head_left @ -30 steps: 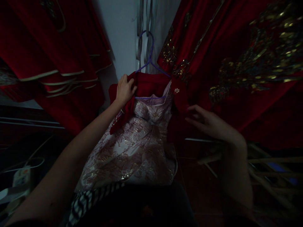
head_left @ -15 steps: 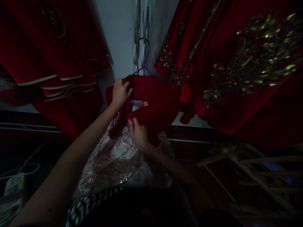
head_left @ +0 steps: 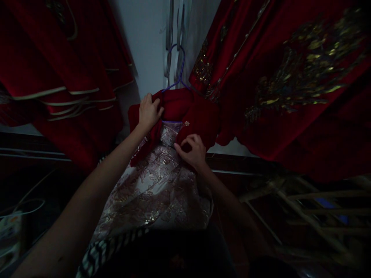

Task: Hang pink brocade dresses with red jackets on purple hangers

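A pale dress with pink and gold leaf patterns (head_left: pixel 156 189) hangs from a purple hanger (head_left: pixel 177 73) against a grey wall. A short red jacket (head_left: pixel 199 116) lies over its shoulders, with a small flower brooch (head_left: pixel 186 124) on its front edge. My left hand (head_left: pixel 149 112) grips the jacket's left shoulder, fingers closed on the cloth. My right hand (head_left: pixel 191 150) pinches the jacket's right front edge just below the brooch.
Red garments with pale trim (head_left: pixel 58 77) hang at the left. A red robe with gold embroidery (head_left: pixel 292 77) hangs at the right. A power strip with white cables (head_left: pixel 11 224) lies low left. Wooden slats (head_left: pixel 304 200) show low right.
My right hand came in from the right, took hold of the jacket's right front and drew it across the dress. My left hand has stayed on the left shoulder.
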`<state>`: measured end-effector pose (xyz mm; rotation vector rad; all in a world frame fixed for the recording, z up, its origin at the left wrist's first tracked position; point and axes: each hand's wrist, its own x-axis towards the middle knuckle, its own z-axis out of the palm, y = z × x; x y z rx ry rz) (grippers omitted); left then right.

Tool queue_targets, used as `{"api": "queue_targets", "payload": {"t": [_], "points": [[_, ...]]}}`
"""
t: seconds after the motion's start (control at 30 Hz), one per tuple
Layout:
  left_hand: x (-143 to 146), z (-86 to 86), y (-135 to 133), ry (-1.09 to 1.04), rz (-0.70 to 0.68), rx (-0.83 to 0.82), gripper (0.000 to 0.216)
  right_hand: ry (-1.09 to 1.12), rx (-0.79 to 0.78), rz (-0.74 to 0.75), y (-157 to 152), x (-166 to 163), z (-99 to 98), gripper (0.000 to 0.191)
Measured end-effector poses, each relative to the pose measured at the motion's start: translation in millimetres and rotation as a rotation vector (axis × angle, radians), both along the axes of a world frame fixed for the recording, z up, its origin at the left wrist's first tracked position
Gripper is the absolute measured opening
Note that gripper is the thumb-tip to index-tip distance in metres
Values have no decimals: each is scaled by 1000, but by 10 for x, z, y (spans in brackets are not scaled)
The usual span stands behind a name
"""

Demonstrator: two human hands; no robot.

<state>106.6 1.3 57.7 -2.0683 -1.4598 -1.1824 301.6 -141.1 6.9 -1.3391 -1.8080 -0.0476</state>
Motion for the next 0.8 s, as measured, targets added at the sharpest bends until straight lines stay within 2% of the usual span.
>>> {"api": "queue_targets", "payload": {"t": [0.1, 0.17, 0.23, 0.33, 0.43, 0.53, 0.67, 0.8], "points": [[-8, 2, 7, 5, -1, -6, 21, 99, 88, -102, 234, 44, 322, 24], [-20, 4, 5, 18, 12, -18, 21, 133, 128, -120, 441, 48, 459, 20], [-29, 2, 4, 30, 30, -30, 21, 121, 158, -106, 642, 12, 515, 30], [-34, -11, 13, 39, 29, -42, 20, 100, 171, -131, 848, -109, 484, 55], [-30, -26, 17, 26, 9, -52, 24, 99, 148, -174, 930, -207, 410, 61], [-5, -44, -45, -16, -10, -35, 30, 123, 132, -142, 960, -176, 355, 54], [42, -108, -257, -80, -3, 10, 32, 253, 143, -110, 1005, 16, 298, 38], [59, -201, -443, -150, -7, -78, 32, 385, 140, -103, 1051, 166, 259, 17]]}}
